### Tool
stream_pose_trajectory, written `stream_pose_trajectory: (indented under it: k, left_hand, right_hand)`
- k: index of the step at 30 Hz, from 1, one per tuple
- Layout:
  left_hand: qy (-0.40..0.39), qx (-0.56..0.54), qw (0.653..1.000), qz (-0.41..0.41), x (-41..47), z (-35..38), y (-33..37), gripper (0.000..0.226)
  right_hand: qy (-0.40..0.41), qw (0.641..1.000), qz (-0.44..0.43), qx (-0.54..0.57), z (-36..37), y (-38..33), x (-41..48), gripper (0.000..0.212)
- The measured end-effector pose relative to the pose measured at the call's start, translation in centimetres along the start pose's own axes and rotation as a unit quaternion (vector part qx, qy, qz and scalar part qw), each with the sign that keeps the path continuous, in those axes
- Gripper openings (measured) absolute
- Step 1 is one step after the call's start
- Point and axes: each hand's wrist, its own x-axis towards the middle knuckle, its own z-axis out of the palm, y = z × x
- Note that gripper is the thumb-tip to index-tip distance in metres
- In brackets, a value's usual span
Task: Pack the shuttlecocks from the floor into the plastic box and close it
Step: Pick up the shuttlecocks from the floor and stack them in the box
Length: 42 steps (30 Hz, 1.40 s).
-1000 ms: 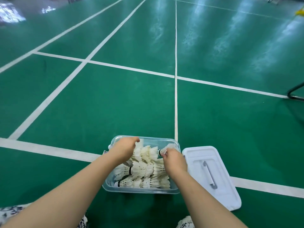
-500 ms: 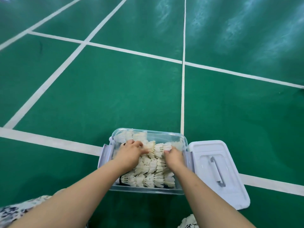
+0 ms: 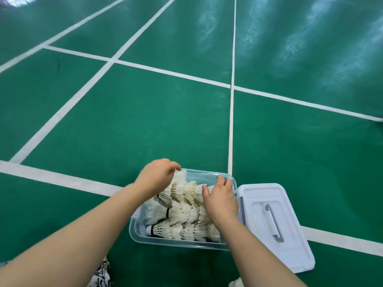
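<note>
Lying handle-up on the green court floor (image 3: 145, 121) just right of the clear rectangular plastic box (image 3: 132, 227), the white plastic lid (image 3: 290, 251) ran its long axis near to far. White feather shuttlecocks (image 3: 182, 214) filled the box in rows. The right hand (image 3: 221, 201), nearer the lid, rested nearly straight fingers on them. The left hand (image 3: 155, 179) curled over the box's far-left corner; I could not tell its grip.
</note>
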Motion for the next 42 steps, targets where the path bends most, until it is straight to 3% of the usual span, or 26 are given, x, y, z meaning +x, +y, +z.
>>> stream_pose_trajectory:
  k: [4,10,14,20,23,28,32,42]
  left_hand:
    - [0.029,-0.001,0.999,-0.031,2.2,-3.3,-2.1,0.035]
    - [-0.068,0.061,0.996,-0.021,5.4,-4.2,-5.4,0.032]
    - [-0.119,0.059,0.991,-0.023,7.4,-2.7,-8.0,0.035]
    - [-0.229,0.067,0.971,0.010,8.9,2.3,-11.3,0.058]
    - [-0.256,0.084,0.962,0.033,9.4,4.2,-11.9,0.057]
    - [-0.235,0.072,0.968,0.057,9.6,6.1,-11.7,0.048]
    - [-0.183,0.028,0.982,0.034,9.4,5.0,-11.1,0.054]
    - [0.024,-0.046,0.998,0.025,5.8,-3.6,-6.9,0.064]
  right_hand:
    - [0.032,0.998,-0.052,0.023,-2.0,-1.6,1.6,0.031]
    - [-0.019,0.996,-0.083,0.006,-2.8,-5.1,6.7,0.030]
    - [-0.132,0.989,-0.060,-0.006,-0.9,-6.8,11.1,0.030]
    - [-0.361,0.932,-0.016,-0.016,3.3,-8.6,14.8,0.016]
    - [-0.407,0.913,-0.006,0.014,5.0,-8.5,15.4,0.036]
    - [-0.397,0.912,0.012,0.097,6.3,-8.3,16.0,0.035]
    - [-0.369,0.915,0.010,0.166,4.9,-8.9,15.3,0.023]
    - [-0.080,0.966,-0.098,0.227,-4.9,-9.8,8.9,0.025]
